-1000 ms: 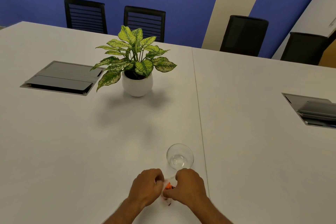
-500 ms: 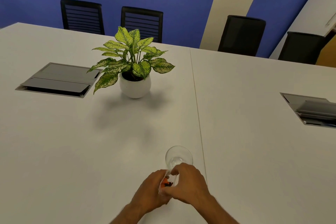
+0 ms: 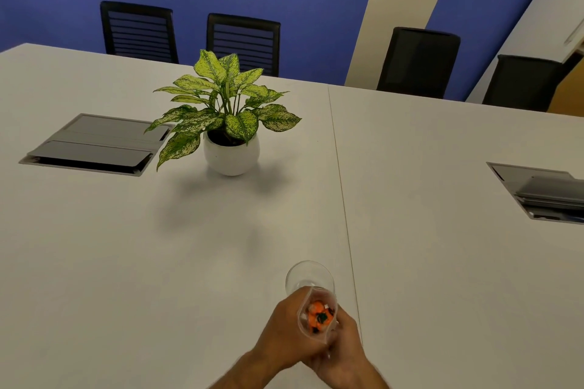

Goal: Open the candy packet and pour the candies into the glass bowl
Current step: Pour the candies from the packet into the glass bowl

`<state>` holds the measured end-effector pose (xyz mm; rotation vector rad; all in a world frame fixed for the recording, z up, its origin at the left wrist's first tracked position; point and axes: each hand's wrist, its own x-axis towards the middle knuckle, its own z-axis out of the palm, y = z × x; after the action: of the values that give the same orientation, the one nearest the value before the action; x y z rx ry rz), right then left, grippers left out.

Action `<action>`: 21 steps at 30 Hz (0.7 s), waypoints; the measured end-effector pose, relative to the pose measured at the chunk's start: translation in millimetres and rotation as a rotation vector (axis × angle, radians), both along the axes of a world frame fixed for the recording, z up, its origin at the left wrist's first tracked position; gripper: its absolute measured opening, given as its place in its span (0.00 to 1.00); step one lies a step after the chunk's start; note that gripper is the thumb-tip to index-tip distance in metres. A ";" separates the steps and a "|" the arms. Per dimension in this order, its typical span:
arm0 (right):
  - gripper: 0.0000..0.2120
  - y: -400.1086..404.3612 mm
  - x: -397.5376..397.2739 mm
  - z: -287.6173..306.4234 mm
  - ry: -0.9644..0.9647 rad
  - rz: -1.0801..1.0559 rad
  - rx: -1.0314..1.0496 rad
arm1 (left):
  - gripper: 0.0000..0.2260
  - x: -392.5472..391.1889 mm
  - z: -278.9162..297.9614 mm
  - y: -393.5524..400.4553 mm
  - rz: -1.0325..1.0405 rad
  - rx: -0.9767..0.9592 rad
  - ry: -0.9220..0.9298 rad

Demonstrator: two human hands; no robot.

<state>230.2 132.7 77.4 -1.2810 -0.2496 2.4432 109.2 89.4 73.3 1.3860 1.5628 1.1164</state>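
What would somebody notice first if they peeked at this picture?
Probably the leafy potted plant standing in the middle of the white table. Next, at the near edge, two hands, left hand and right hand, holding a clear candy packet of orange candies by a glass bowl.

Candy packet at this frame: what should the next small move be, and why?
Probably tip the candy packet forward over the glass bowl. Both the left hand and the right hand hold it; its mouth looks open toward the bowl, orange candies show inside, and the bowl appears empty.
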 end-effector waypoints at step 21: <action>0.17 57.7 9.1 -21.6 -0.242 -0.336 0.296 | 0.46 -91.0 -96.1 13.7 0.152 -0.267 0.782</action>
<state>239.3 190.5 55.9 -1.3570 -0.4068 1.8932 18.2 103.1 -22.8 1.6283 2.2911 0.4067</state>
